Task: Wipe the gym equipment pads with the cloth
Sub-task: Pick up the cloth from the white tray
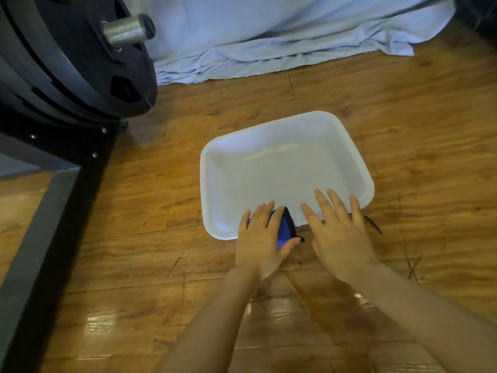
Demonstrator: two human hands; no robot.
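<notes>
**Left grip gathering the cloth at the tray's near rim**

The left hand [259,239] is grasping the blue cloth [282,230], fingers draped over its top and the thumb tucking under its near edge, right where the cloth is lying across the near rim of the white tray [285,168]. The right hand [340,232] is released, fingers straight and spread, hovering over or resting on the tray's near right corner; whether it is actually touching cannot be told.

Judging from this, the step in hand is picking the cloth up to carry it to the equipment. To do it well, the left grip should be closing fully round the bundle so no corner is trailing, and lifting straight up so the cloth is not dragging the light tray along; the flat right hand looks well placed for steadying the tray.

For room, the wooden floor [403,117] is lying open to the right and in front. To the left, the dark machine frame [40,211] and the weight plates [67,63] with the protruding metal bar end [126,29] are crowding the path, and that bar end could be catching a rising arm. A pale sheet [269,36] is lying rumpled on the floor beyond the tray. No pad is in view.
</notes>
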